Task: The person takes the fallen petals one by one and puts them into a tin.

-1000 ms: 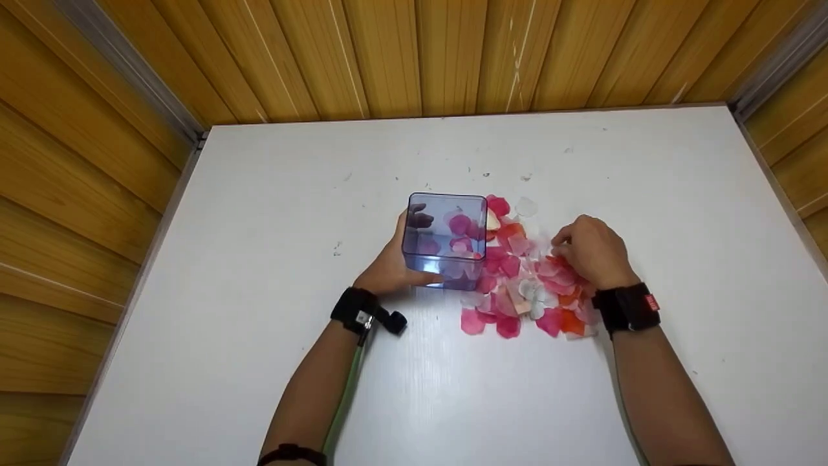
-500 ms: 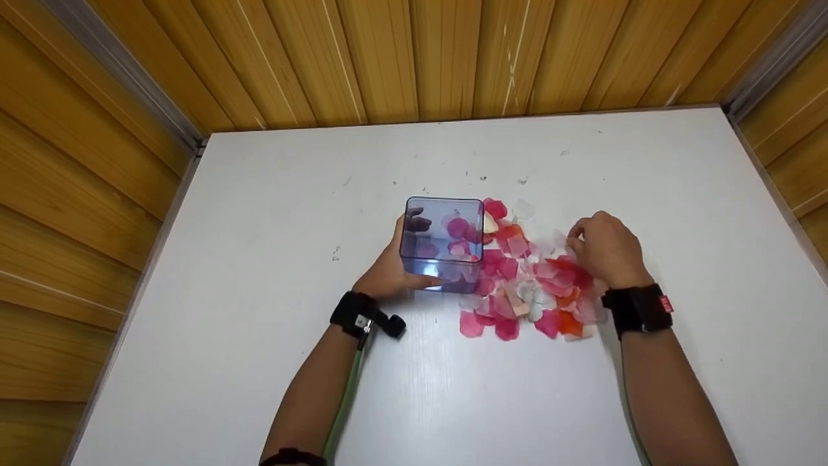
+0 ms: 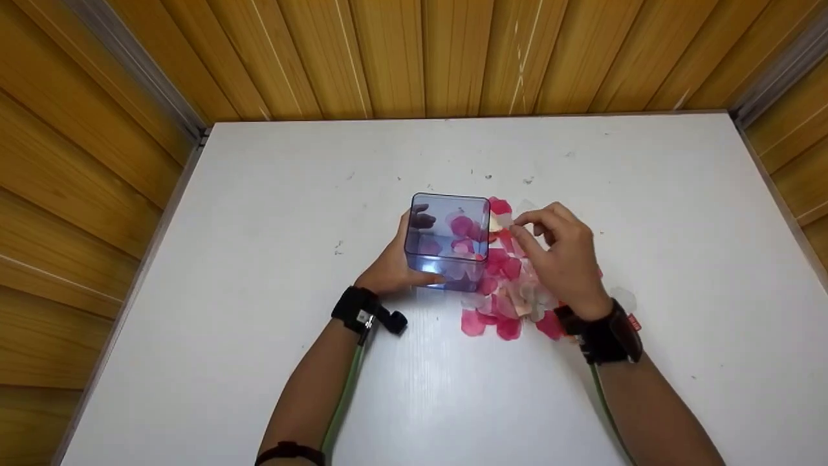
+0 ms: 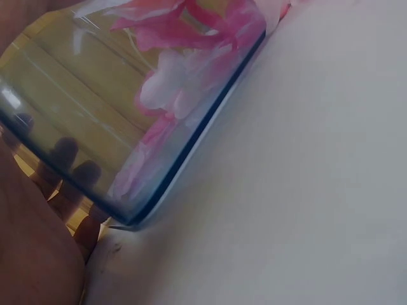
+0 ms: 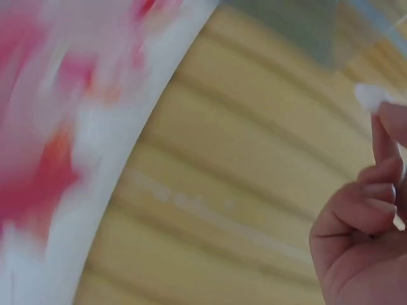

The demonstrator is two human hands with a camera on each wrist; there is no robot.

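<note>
My left hand [image 3: 391, 268] grips a clear bluish square plastic box [image 3: 446, 266] from its left side, thumb along the front wall and fingers behind. Through the walls, pink and white petals show; in the left wrist view a white petal [image 4: 168, 86] sits against pink ones, though I cannot tell which lie inside. My right hand [image 3: 569, 259] is raised over the pile of artificial flower petals [image 3: 504, 265], just right of the box. Between its thumb and index finger it pinches a white petal [image 5: 369, 97], clearest in the right wrist view.
The pile of pink, red, orange and white petals spreads on the white table [image 3: 291, 194], right of the box. A pale petal [image 3: 623, 299] lies beside the right wristband [image 3: 608, 336]. Yellow wood-look panels [image 3: 388, 58] stand behind the table.
My right hand has moved left from the pile's right side toward the box, its fingers now extended and pinching a white petal. My left hand and the box have stayed in place.
</note>
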